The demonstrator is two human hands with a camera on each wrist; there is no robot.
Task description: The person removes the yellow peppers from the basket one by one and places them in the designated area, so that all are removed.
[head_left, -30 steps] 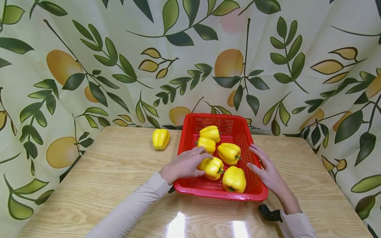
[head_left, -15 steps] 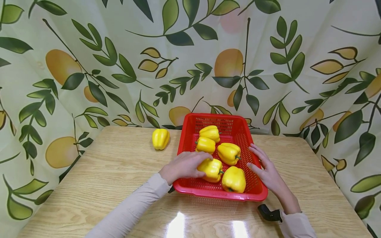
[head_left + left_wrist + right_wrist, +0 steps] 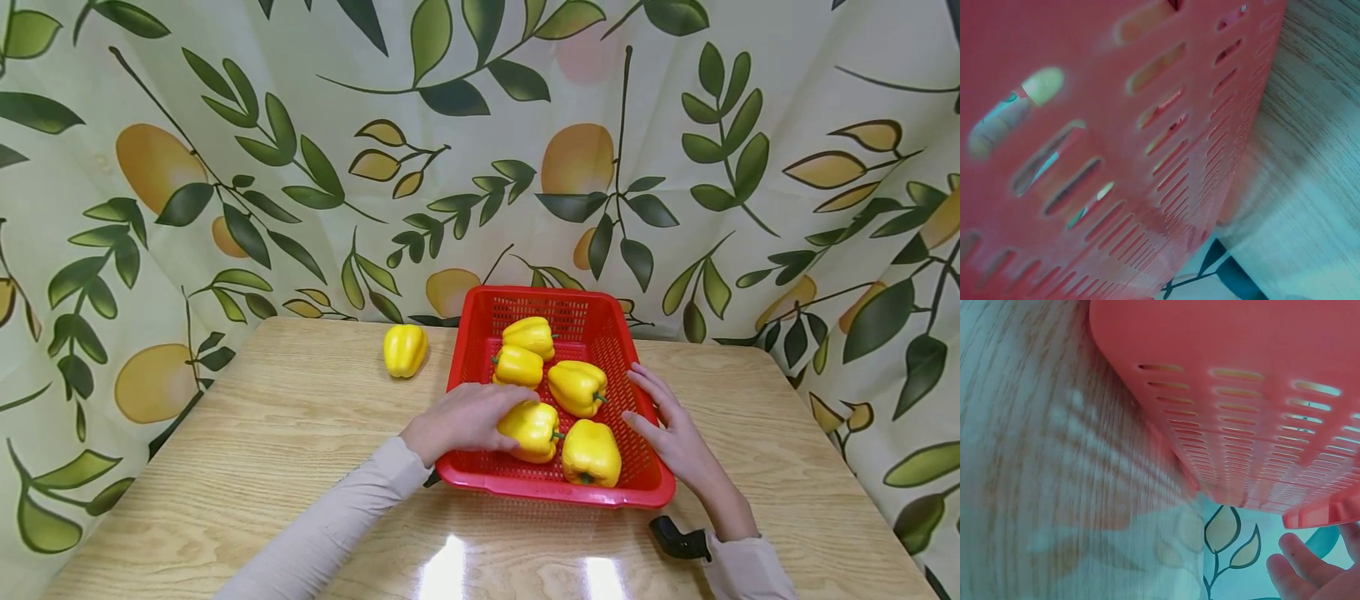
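My left hand (image 3: 471, 421) reaches over the left rim of a red plastic basket (image 3: 555, 493). Its thumb and fingers curl round a yellow bell pepper (image 3: 531, 432) that has a green stem. Right beside it, a second yellow pepper (image 3: 591, 454) sits at the front of the basket. Three more lie farther back, the nearest being a pepper (image 3: 577, 388) on the right. At the right rim, my right hand (image 3: 681, 437) has its fingers loosely spread and holds nothing. In the right wrist view, its fingers (image 3: 1300, 565) show below the basket wall (image 3: 1210, 337).
Another yellow pepper (image 3: 405, 351) rests on the wooden table (image 3: 322, 400), left of the basket. A black curved object (image 3: 678, 537) is at my right wrist. A leaf-patterned cloth (image 3: 480, 150) hangs behind the table. The left wrist camera faces the slotted basket wall (image 3: 1116, 94).
The pepper at my left hand has shifted slightly toward the front of the basket, and the left fingers have come down a little around it. My right hand has stayed in place.
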